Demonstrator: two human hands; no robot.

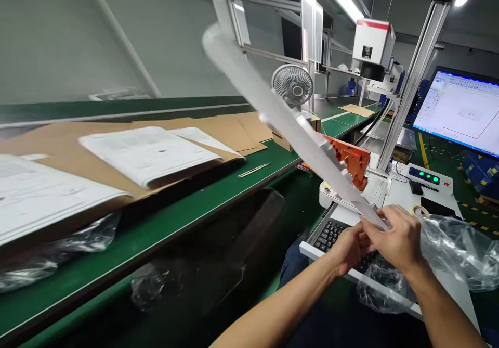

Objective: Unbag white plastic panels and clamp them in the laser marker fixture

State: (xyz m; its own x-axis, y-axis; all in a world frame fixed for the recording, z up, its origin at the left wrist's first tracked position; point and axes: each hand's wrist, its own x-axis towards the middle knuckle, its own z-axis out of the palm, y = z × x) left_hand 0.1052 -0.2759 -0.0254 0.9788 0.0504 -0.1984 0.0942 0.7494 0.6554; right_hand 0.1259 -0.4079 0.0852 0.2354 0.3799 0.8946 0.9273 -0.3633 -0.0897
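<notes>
A large white moulded panel (296, 132), seen nearly edge-on, slants from upper left down to my hands. Its far end is smeared by motion, and small tabs stick out along its face. My right hand (401, 236) grips the panel's lower end, thumb on the near side. Just left of it, my left hand (351, 249) has its fingers curled against the same end; part of its grip is hidden. Behind the panel, an orange fixture (353, 158) stands on the machine's base. Beneath my hands lies a black keyboard (329, 235) on a pull-out tray.
White panels (156, 153) lie on brown cardboard (234, 129) over the green bench (171, 241) at left. A fan (292, 85) stands behind. Clear plastic bags (460, 249) cover the right desk. A marking head (372, 46), its column (413, 85) and a monitor (462, 111) rise at right.
</notes>
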